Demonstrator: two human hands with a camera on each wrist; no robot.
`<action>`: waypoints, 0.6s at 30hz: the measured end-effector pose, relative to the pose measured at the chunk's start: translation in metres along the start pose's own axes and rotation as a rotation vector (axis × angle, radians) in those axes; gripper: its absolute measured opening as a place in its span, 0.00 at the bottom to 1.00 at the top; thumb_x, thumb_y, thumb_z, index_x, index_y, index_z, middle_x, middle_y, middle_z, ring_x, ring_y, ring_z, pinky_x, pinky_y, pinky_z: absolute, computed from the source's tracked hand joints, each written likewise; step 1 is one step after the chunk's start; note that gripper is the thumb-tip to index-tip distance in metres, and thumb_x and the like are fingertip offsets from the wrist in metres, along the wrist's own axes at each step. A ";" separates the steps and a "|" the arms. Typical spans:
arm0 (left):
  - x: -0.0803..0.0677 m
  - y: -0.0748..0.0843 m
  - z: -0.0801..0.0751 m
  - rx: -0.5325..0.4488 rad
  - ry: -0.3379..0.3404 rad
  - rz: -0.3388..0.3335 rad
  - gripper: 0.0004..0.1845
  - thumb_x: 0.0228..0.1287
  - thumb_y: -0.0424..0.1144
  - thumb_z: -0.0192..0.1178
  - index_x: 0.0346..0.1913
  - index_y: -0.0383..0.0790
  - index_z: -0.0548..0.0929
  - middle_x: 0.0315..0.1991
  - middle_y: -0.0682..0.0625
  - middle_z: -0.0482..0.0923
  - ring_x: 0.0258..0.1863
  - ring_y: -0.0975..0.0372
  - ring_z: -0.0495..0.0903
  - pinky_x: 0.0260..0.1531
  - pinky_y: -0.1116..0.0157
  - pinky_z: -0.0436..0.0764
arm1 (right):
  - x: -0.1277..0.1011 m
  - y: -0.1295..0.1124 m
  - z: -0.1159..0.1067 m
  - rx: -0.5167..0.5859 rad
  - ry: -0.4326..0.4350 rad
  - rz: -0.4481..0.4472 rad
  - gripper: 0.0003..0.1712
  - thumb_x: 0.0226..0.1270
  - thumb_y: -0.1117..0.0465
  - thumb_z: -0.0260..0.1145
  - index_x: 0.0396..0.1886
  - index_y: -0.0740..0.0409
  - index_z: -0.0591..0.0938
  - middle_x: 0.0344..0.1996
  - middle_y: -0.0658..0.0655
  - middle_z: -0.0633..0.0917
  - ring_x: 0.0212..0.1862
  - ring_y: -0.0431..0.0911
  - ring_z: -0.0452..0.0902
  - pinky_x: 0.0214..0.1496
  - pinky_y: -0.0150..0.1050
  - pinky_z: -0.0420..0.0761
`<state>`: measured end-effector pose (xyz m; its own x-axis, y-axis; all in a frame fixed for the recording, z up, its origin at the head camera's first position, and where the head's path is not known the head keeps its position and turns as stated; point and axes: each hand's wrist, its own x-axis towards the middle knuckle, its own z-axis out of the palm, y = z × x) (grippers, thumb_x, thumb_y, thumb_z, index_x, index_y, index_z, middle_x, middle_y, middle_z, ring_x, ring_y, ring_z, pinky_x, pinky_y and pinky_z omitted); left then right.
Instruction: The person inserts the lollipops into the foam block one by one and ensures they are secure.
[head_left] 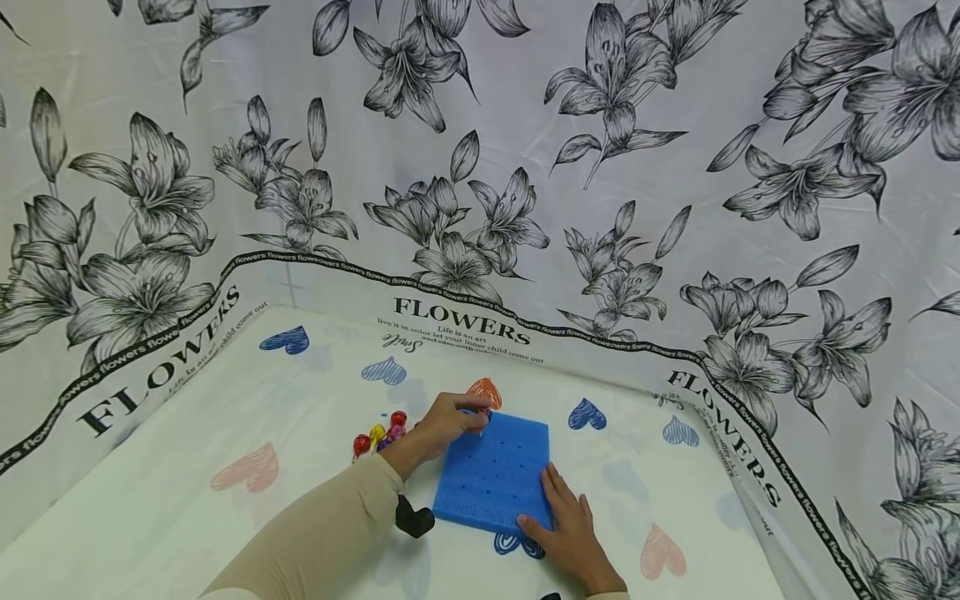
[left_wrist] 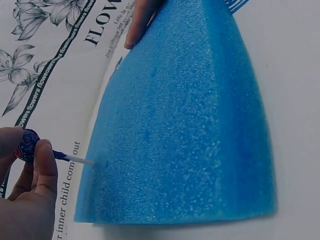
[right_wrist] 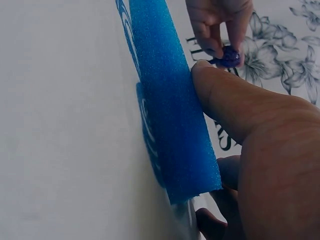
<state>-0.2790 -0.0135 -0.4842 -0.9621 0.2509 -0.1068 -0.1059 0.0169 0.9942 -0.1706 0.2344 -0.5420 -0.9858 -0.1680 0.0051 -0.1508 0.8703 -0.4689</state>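
Observation:
My left hand (head_left: 447, 423) pinches a dark blue and purple wrapped lollipop (left_wrist: 30, 146) by its candy head, between thumb and fingers. Its white stick (left_wrist: 79, 160) points at the top face of a blue foam block (head_left: 495, 479), with the tip right at the surface near the far left corner. Rows of small holes dot that face. At the near right corner my right hand (head_left: 572, 529) grips the block, thumb on the near edge and fingers along the right side.
Several wrapped lollipops (head_left: 378, 433) in red, yellow and purple lie left of the block, partly behind the left wrist. A black object (head_left: 414, 517) shows beside the left sleeve. The white cloth with printed hearts (head_left: 247, 468) rises into a flowered backdrop (head_left: 465, 208) behind.

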 end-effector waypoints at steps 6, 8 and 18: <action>-0.001 -0.004 0.002 0.028 -0.002 0.001 0.17 0.62 0.29 0.63 0.54 0.36 0.83 0.43 0.46 0.80 0.40 0.58 0.81 0.46 0.58 0.79 | 0.001 0.000 -0.001 -0.002 -0.010 0.009 0.57 0.57 0.27 0.57 0.75 0.60 0.58 0.74 0.59 0.55 0.73 0.61 0.47 0.66 0.67 0.38; -0.001 -0.006 0.003 0.037 -0.009 0.004 0.18 0.61 0.28 0.64 0.55 0.35 0.82 0.43 0.47 0.80 0.41 0.58 0.81 0.45 0.59 0.79 | 0.001 0.000 -0.001 0.002 -0.011 0.010 0.57 0.57 0.27 0.57 0.75 0.60 0.58 0.74 0.59 0.55 0.73 0.61 0.47 0.66 0.67 0.38; 0.000 -0.011 0.004 0.010 -0.013 0.017 0.19 0.61 0.28 0.64 0.56 0.31 0.81 0.43 0.46 0.81 0.40 0.58 0.82 0.42 0.61 0.81 | 0.000 -0.001 -0.001 0.007 -0.014 0.022 0.58 0.57 0.26 0.57 0.75 0.61 0.56 0.74 0.60 0.54 0.73 0.61 0.47 0.66 0.67 0.37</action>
<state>-0.2766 -0.0102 -0.4951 -0.9604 0.2636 -0.0899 -0.0871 0.0223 0.9959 -0.1708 0.2338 -0.5407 -0.9877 -0.1555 -0.0181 -0.1284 0.8706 -0.4749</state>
